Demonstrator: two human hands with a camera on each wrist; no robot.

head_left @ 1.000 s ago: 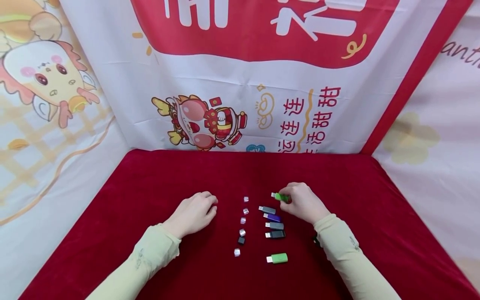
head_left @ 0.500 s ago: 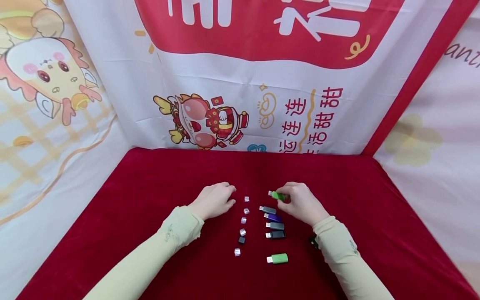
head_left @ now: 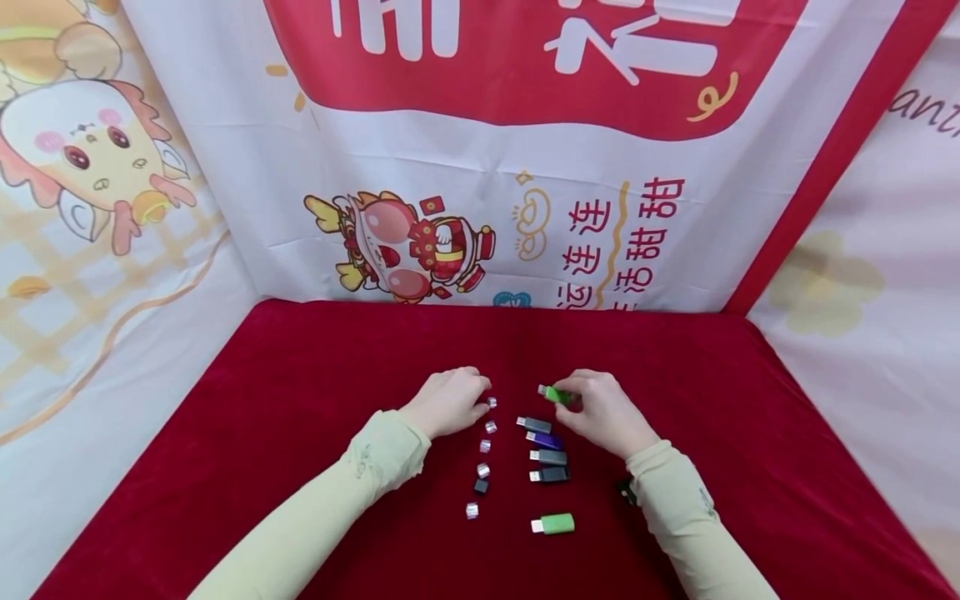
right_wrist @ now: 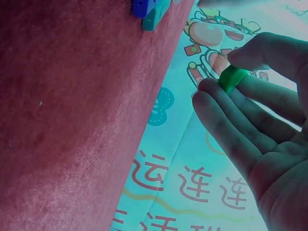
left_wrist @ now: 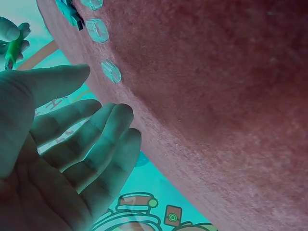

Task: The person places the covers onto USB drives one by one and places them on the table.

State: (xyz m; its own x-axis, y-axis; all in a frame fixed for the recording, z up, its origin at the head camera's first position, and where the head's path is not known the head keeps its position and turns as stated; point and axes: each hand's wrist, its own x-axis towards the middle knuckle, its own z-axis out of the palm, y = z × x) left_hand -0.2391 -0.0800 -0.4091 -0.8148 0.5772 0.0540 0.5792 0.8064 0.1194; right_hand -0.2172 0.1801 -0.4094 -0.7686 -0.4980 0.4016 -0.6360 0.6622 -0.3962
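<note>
My right hand [head_left: 609, 412] pinches a green USB stick [head_left: 556, 394] between thumb and fingers, its metal plug pointing left. In the right wrist view the green body shows between the fingertips. My left hand [head_left: 448, 403] is at the farthest clear cap [head_left: 492, 402], thumb and fingers spread apart. From the left wrist view, that clear cap [left_wrist: 111, 71] lies just beyond the fingertips, with nothing held. Below it a column of clear caps [head_left: 483, 471] and one black cap [head_left: 482, 486] lies on the cloth.
Grey [head_left: 534, 425], purple [head_left: 543, 440], and black [head_left: 550, 474] USB sticks lie in a column right of the caps, with another green USB stick [head_left: 553, 524] nearer. A small dark object [head_left: 627, 492] is partly hidden by the right sleeve. Red cloth [head_left: 300, 358] covers the table; printed curtains [head_left: 465, 150] enclose it.
My left hand has moved right, and slightly away from me, up to the farthest clear cap. The right hand keeps holding the green USB stick, shifted slightly left.
</note>
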